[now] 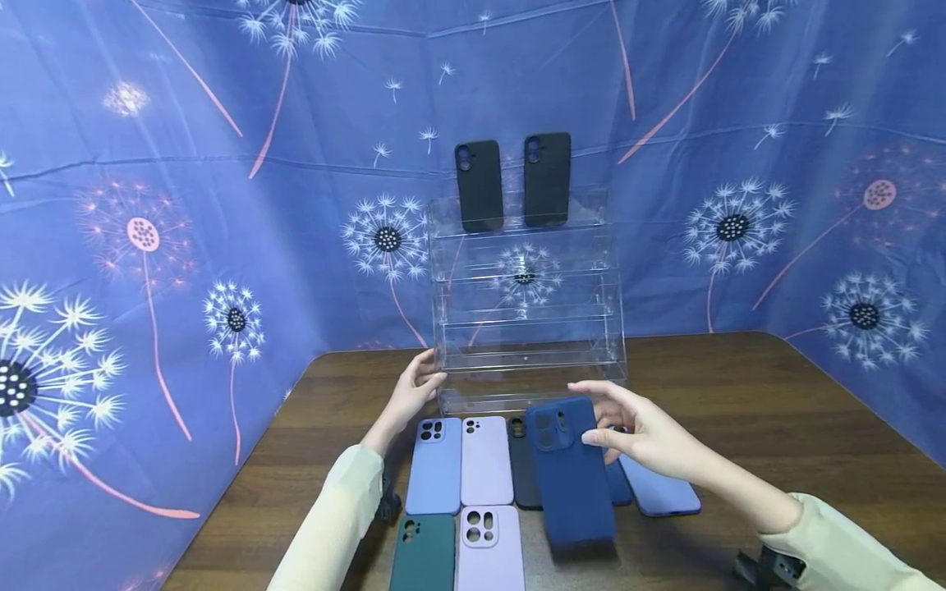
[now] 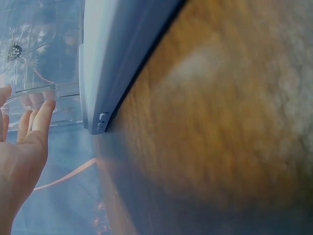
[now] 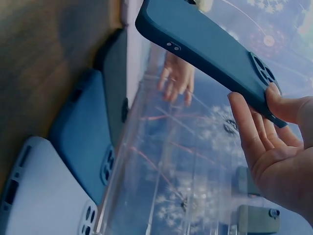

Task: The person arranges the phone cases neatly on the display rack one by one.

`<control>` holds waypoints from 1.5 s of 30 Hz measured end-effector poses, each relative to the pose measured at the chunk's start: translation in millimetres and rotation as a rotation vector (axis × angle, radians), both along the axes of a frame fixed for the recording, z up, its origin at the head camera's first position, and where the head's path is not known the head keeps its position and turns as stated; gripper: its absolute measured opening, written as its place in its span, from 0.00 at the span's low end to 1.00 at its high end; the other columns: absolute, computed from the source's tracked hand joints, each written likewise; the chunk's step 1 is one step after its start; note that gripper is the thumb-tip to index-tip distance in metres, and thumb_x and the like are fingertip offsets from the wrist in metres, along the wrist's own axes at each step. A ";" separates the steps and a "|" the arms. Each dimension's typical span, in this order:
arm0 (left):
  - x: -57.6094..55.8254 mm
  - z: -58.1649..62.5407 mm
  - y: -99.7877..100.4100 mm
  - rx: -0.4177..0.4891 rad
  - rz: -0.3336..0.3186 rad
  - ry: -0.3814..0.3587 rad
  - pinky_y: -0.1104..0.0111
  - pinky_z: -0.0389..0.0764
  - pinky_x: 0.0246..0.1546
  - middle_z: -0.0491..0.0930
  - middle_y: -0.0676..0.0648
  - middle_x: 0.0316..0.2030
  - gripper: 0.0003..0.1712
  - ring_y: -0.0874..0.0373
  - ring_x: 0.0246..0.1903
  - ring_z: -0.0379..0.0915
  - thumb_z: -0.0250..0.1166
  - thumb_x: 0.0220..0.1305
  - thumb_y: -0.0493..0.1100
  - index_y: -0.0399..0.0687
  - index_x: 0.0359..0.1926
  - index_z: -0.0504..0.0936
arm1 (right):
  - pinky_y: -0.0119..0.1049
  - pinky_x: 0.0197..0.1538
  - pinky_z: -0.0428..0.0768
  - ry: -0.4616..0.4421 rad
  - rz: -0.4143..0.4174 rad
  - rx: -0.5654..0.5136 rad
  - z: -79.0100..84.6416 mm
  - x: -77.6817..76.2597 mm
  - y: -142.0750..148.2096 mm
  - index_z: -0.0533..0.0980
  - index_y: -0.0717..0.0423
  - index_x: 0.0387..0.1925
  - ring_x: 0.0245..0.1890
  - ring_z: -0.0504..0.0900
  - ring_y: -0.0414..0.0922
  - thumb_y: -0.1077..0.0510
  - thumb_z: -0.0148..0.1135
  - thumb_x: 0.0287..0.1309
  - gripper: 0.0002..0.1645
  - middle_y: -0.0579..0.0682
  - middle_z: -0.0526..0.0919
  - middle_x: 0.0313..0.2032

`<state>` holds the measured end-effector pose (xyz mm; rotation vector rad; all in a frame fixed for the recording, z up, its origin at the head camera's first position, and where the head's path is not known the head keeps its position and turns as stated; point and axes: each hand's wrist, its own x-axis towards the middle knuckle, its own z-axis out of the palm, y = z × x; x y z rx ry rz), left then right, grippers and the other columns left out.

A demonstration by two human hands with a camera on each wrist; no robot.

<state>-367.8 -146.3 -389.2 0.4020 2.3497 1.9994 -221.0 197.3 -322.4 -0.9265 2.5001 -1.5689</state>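
Observation:
My right hand (image 1: 650, 435) pinches a dark blue phone case (image 1: 572, 484) near its camera end, holding it raised above the cases on the table. In the right wrist view, the thumb of that hand (image 3: 283, 152) lies by the camera cutout of the same case (image 3: 210, 49). My left hand (image 1: 414, 390) is at the lower left side of a clear tiered display stand (image 1: 525, 361), fingers extended against it. Two black phone cases (image 1: 480, 187) stand upright on the stand's top tier. The left wrist view shows the left hand (image 2: 27, 156) beside the clear plastic.
Before the stand lie a light blue case (image 1: 433, 468), a lilac case (image 1: 486, 461), a black case (image 1: 523, 476), another blue case (image 1: 661, 488), a green case (image 1: 423, 554) and a second lilac case (image 1: 491, 566). Patterned blue cloth (image 1: 296, 205) hangs behind the wooden table (image 1: 776, 427).

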 end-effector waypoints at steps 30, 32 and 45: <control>4.3 -1.4 -3.3 -0.033 0.028 -0.004 0.50 0.75 0.54 0.69 0.32 0.56 0.35 0.43 0.54 0.72 0.58 0.66 0.38 0.43 0.70 0.55 | 0.40 0.36 0.84 0.199 -0.258 -0.091 79.7 -53.1 13.7 0.63 0.42 0.67 0.34 0.81 0.37 0.58 0.59 0.62 0.33 0.50 0.64 0.46; 4.2 -0.4 -3.4 -0.037 0.026 -0.010 0.50 0.74 0.55 0.68 0.32 0.56 0.35 0.43 0.55 0.71 0.58 0.66 0.38 0.44 0.70 0.55 | 0.39 0.35 0.84 0.225 -0.266 -0.095 85.5 -57.9 15.1 0.62 0.42 0.67 0.35 0.81 0.36 0.58 0.59 0.62 0.33 0.50 0.64 0.46; 0.3 -4.5 -1.6 -0.037 -0.005 0.008 0.51 0.75 0.54 0.66 0.31 0.58 0.36 0.41 0.56 0.69 0.58 0.66 0.40 0.45 0.71 0.54 | 0.32 0.35 0.83 0.303 -0.347 -0.138 114.8 -87.2 21.2 0.62 0.39 0.67 0.35 0.81 0.31 0.58 0.59 0.62 0.34 0.43 0.65 0.47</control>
